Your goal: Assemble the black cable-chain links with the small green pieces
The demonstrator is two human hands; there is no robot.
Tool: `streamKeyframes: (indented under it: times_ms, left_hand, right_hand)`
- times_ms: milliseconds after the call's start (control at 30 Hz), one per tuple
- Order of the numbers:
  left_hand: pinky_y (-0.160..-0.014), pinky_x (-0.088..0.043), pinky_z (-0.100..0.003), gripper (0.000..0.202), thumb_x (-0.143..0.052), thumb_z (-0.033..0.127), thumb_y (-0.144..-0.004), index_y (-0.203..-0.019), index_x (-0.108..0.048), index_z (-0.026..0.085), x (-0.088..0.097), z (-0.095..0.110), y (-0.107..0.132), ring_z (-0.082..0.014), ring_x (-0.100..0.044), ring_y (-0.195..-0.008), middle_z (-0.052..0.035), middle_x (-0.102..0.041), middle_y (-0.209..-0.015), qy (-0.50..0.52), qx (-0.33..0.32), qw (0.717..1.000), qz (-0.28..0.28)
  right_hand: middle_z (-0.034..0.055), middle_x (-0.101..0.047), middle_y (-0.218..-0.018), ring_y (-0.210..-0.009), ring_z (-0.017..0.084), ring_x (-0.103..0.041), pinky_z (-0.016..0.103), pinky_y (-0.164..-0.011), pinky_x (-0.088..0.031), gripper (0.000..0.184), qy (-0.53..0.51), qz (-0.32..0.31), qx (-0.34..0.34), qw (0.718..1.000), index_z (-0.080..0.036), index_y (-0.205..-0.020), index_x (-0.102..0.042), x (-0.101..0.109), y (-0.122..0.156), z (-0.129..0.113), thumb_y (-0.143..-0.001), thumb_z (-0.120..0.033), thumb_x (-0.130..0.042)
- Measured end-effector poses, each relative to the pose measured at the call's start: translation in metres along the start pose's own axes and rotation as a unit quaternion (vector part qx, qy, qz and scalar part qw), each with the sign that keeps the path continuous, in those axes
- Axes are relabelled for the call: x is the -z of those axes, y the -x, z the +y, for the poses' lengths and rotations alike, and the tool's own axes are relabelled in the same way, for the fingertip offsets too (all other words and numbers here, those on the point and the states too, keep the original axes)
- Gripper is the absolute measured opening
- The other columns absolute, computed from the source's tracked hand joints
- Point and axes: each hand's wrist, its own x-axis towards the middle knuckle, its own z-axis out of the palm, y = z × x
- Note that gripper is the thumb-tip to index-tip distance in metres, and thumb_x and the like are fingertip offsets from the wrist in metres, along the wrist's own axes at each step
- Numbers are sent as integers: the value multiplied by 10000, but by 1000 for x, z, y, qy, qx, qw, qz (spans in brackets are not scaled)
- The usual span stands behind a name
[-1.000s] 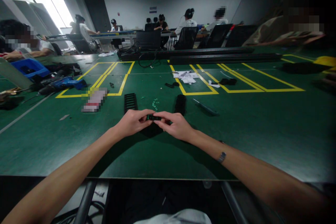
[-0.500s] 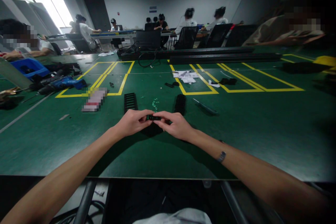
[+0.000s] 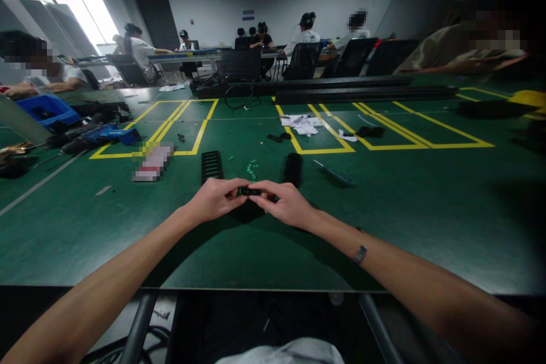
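Observation:
Between the fingertips of both hands is a small black part [image 3: 251, 191], held level above the table; its exact kind is too small to make out. My left hand [image 3: 217, 199] pinches its left end, and my right hand [image 3: 285, 201] grips the right end. Just beyond the hands lie several tiny green pieces [image 3: 252, 169]. A black slotted tray [image 3: 211, 166] sits past my left hand, and a dark block-like piece [image 3: 292, 168] past my right. Something dark, partly hidden, shows under the hands.
On the green table [image 3: 205, 256], a teal-handled screwdriver [image 3: 335, 174] lies to the right. Left are a blurred-out flat item [image 3: 154, 162], a blue power drill [image 3: 102, 134] and a blue bin [image 3: 49, 109]. White paper [image 3: 302, 123] and long black rails [image 3: 362, 93] lie farther back. Other people sit around.

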Motion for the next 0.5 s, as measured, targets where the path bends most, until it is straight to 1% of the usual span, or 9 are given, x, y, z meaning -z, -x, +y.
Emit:
streamKeyframes:
  times_ms: [500]
  left_hand:
    - [-552,-343,-171,289,-576,287,-927,-1178,-638,158,0,0,0,-60,-476,-550,42,-536,-644,-5,2,1000,0]
  right_hand:
    - [-27,-618,-688,-583,108,-548,219,-597,-419,282,6,4,0,1000,-185,-1233,-632,-1,0,1,-973,-292,-609]
